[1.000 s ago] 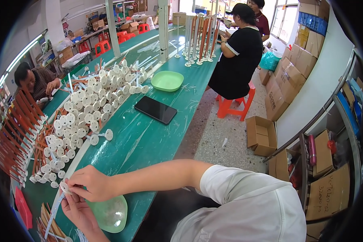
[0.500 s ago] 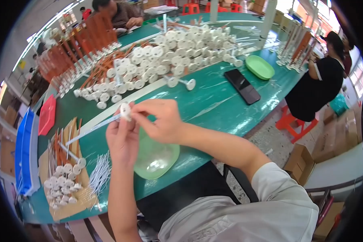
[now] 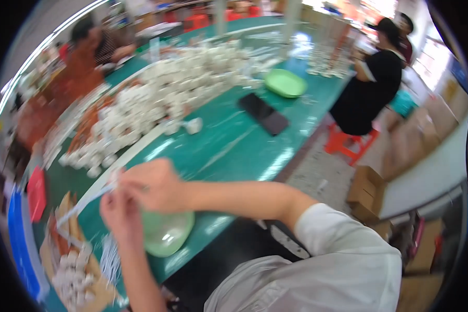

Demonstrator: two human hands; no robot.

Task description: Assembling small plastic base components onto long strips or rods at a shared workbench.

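Note:
Above the near left part of the table, my left hand [image 3: 120, 210] is closed around a long pale rod [image 3: 83, 206] that slants down to the left. My right hand [image 3: 153, 184] meets it at the rod's upper end, its fingers pinched together. Blur and the fingers hide the white round head there and whatever the right fingertips hold. Beneath my right wrist lies a light green plastic tray [image 3: 169, 236]. A bundle of thin white strips [image 3: 109, 260] is beside my left forearm. White round-headed rods [image 3: 70, 275] are heaped on brown cardboard [image 3: 101, 288] left of it.
A large pile of white round-headed pieces [image 3: 156, 88] covers the table's far side. A black phone [image 3: 263, 114] and a second green tray [image 3: 286, 83] lie right of it. Red [image 3: 36, 193] and blue [image 3: 21, 244] trays stand at left. A co-worker [image 3: 372, 78] sits at right.
The whole view has swung to the right and blurred, so the table and my hands appear farther left and lower. Both hands remain together at the rod's end.

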